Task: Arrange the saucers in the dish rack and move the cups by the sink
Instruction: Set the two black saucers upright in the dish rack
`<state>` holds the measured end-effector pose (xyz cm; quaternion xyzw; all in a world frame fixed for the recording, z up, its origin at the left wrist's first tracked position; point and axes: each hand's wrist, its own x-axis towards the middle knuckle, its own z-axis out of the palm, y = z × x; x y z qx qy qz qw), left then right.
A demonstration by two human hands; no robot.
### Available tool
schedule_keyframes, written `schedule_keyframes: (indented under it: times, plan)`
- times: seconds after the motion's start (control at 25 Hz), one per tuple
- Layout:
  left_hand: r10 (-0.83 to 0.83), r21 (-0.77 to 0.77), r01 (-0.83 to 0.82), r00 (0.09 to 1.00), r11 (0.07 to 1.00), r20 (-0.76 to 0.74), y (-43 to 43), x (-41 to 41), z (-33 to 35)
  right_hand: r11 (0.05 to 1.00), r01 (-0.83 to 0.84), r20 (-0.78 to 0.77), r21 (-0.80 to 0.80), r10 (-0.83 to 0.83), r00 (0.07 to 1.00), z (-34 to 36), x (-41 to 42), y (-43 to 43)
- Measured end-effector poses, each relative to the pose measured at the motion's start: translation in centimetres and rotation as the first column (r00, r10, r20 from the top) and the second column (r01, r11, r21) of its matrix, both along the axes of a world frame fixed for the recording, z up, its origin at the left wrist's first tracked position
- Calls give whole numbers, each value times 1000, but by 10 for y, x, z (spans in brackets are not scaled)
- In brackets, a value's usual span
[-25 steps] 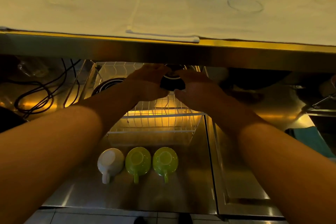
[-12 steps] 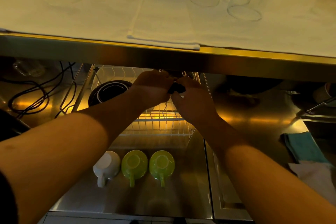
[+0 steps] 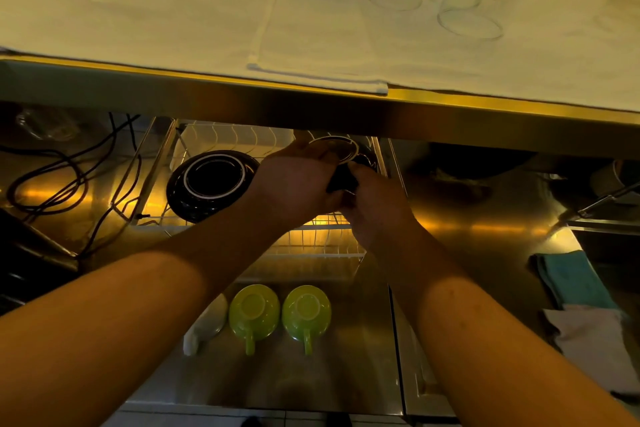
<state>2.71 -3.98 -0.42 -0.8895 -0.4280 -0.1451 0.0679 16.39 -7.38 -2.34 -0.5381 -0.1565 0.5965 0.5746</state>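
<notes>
Near the middle of the frame, the left hand (image 3: 294,184) has its fingers (image 3: 329,158) curled around the edge of a dark saucer (image 3: 334,148), which sits tilted at the far right end of the dish rack (image 3: 322,243), partly under the shelf edge. The right hand (image 3: 377,211) is closed on something dark just below that saucer (another saucer or a cup, I cannot tell which), and the two hands touch. Left of them, a stack of dark saucers with a pale ring (image 3: 213,182) leans inside the rack, so some of the arranging looks done while this piece is not yet settled. In the lower middle, on the steel desk (image 3: 346,374) in front of the rack, two green cups (image 3: 254,312) (image 3: 306,310) and a white cup (image 3: 207,322) lie upside down in a row, untouched; moving them by the sink seems to be still ahead. A teal cloth (image 3: 571,277) lies at the right edge, and cables (image 3: 69,177) trail at the left.
</notes>
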Motion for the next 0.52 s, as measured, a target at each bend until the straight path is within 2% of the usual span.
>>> schedule_keyframes:
  times: [0.08,0.16,0.24,0.32,0.4,0.52]
  plan:
    - [29,-4,-29,996,1000,82,-7,-2,-2,998,59,-80,11,-58,995,2,-2,4]
    - [71,-68,-56,968,996,242,-13,-5,-5,997,57,-65,53,-53,996,7,-4,7]
    - [133,-175,-66,902,982,410,-17,-7,-6,994,25,61,109,-32,998,14,-8,7]
    - [213,-312,-32,797,949,566,-22,-9,-7,987,-6,245,160,-34,969,24,-12,6]
    - [344,-477,46,633,878,694,-28,-8,-4,976,-70,493,208,-43,869,31,-14,3]
    - [601,-677,333,311,657,736,-39,-10,4,937,-245,824,248,-71,563,33,-15,-3]
